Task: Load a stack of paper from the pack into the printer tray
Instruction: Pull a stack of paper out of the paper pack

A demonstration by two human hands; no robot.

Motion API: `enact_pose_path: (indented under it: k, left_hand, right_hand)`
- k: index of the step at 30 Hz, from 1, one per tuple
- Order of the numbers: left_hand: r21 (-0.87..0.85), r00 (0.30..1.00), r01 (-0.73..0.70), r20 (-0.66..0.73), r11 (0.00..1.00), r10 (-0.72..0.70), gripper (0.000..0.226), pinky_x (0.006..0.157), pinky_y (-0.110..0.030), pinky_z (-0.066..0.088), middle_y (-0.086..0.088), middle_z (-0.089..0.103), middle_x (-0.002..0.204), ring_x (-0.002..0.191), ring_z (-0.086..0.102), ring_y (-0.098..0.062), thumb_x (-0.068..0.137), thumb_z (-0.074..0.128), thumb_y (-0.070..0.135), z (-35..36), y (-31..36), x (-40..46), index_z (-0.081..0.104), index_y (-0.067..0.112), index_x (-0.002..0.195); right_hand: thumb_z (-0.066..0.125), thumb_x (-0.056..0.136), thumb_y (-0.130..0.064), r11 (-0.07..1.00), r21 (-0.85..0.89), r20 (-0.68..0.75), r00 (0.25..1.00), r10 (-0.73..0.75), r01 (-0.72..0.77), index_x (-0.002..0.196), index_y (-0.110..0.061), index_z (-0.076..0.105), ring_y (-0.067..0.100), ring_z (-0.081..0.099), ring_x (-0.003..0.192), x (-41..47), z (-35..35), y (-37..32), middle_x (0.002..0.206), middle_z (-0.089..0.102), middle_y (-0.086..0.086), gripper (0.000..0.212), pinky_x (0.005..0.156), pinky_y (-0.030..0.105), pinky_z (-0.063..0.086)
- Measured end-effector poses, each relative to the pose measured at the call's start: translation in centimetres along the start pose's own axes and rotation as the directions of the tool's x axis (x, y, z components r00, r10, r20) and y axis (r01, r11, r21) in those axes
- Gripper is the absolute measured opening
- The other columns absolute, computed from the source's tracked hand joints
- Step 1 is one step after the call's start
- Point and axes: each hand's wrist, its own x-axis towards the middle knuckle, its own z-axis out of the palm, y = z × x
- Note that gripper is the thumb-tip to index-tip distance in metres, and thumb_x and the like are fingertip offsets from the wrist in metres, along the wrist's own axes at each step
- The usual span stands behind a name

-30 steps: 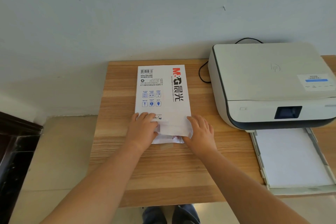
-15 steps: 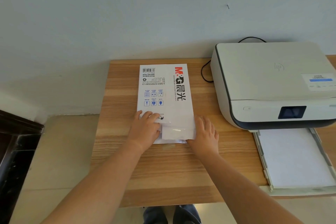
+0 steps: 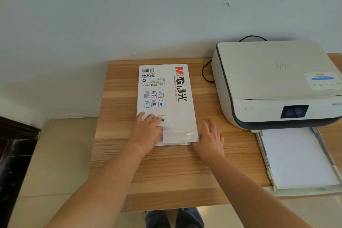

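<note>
**Both hands at the near end of the paper pack**

A white paper pack lies flat on the wooden table, its long side running away from the person, with red and black printing and a barcode on its top face. Its near end is open, with a loose wrapper flap lifted a little and plain white showing there.

The left hand rests palm down on the pack's near left corner, fingers loosely together and pressing on the wrapper. The right hand lies flat on the table just beside the pack's near right corner, its fingers spread and holding nothing; whether its thumb touches the pack I cannot tell.

To the right stands a white printer with a dark screen on its front. The printer tray is pulled out toward the person, and white paper lies flat in it. A black cable loops on the table between the pack and the printer.
</note>
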Motion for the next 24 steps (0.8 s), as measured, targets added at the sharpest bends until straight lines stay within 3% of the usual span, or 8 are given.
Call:
enact_pose_path:
  k: [6,16,24]
  left_hand:
    - [-0.063,1.0,0.014,0.006,0.998,-0.014,0.013,0.094,-0.052,0.043,0.007,0.07,0.104,0.094,0.063,-0.019,0.063,0.083,0.021,-0.5,-0.2,0.0,0.074,0.03,0.062]
    - [-0.037,0.999,-0.023,0.022,0.999,0.024,0.011,0.096,-0.047,0.039,0.009,0.07,0.106,0.097,0.061,-0.017,0.068,0.08,0.023,-0.6,-0.6,0.3,0.074,0.028,0.06]
    - [-0.035,0.997,-0.067,0.03,0.997,0.068,0.008,0.093,-0.05,0.044,0.01,0.069,0.106,0.098,0.061,-0.017,0.068,0.081,0.023,-0.8,-0.9,0.7,0.075,0.028,0.065]
  right_hand:
    - [0.064,0.076,-0.051,0.994,0.067,-0.044,0.995,-0.087,0.09,0.14,-0.03,0.028,0.025,0.018,0.141,0.0,-0.5,-0.4,0.151,0.024,0.002,0.076,0.113,0.049,0.019]
    - [0.063,0.075,-0.061,0.993,0.103,-0.044,0.997,-0.057,0.062,0.137,-0.03,0.034,0.022,0.02,0.14,0.6,-0.8,-0.9,0.149,0.03,-0.001,0.076,0.114,0.046,0.017]
    - [0.063,0.075,-0.059,0.992,0.112,-0.052,0.997,-0.059,0.064,0.136,-0.029,0.036,0.022,0.021,0.139,0.7,-0.5,-0.7,0.148,0.031,-0.001,0.073,0.113,0.047,0.018]
